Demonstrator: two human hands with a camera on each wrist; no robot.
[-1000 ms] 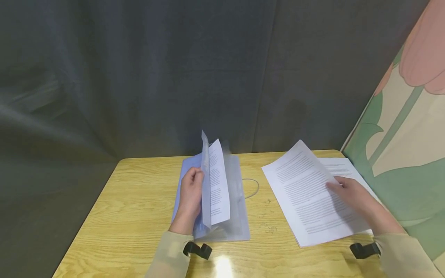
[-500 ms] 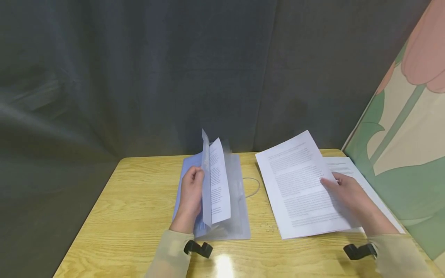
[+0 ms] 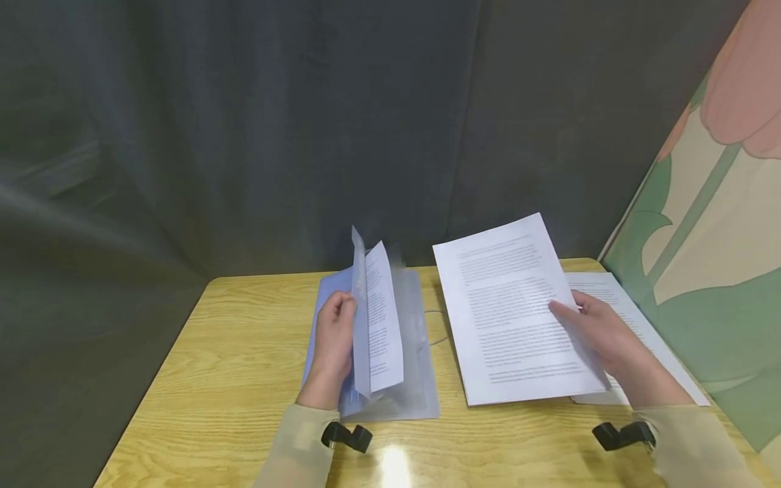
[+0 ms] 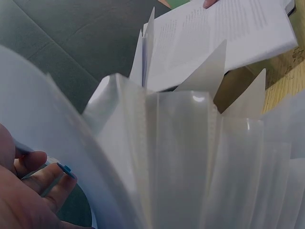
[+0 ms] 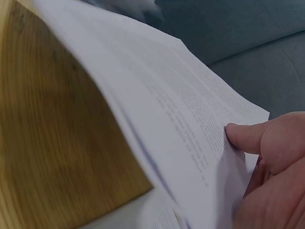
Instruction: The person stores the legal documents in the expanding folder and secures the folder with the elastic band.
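A bluish translucent expanding file folder [image 3: 421, 352] stands partly fanned on the table. My left hand [image 3: 333, 332] grips its raised front cover, fingers curled at the edge. In the left wrist view its clear pleated pockets [image 4: 183, 152] spread apart. One printed sheet [image 3: 384, 325] stands in the folder behind the cover. To the right, my right hand [image 3: 601, 332] pinches several printed sheets [image 3: 506, 318] by their right edge, thumb on top in the right wrist view. Those papers tilt above the table, apart from the folder.
More printed papers [image 3: 610, 288] lie at the table's right, partly under my right forearm. A thin elastic cord [image 3: 436, 311] loops from the folder's right side. A dark curtain [image 3: 342, 135] hangs behind the wooden table [image 3: 232, 379]; a tulip-patterned panel [image 3: 720, 271] borders the right.
My right hand has lifted the printed sheets and moved them left toward the folder, uncovering more of the papers beneath. My left hand and the folder have stayed in place.
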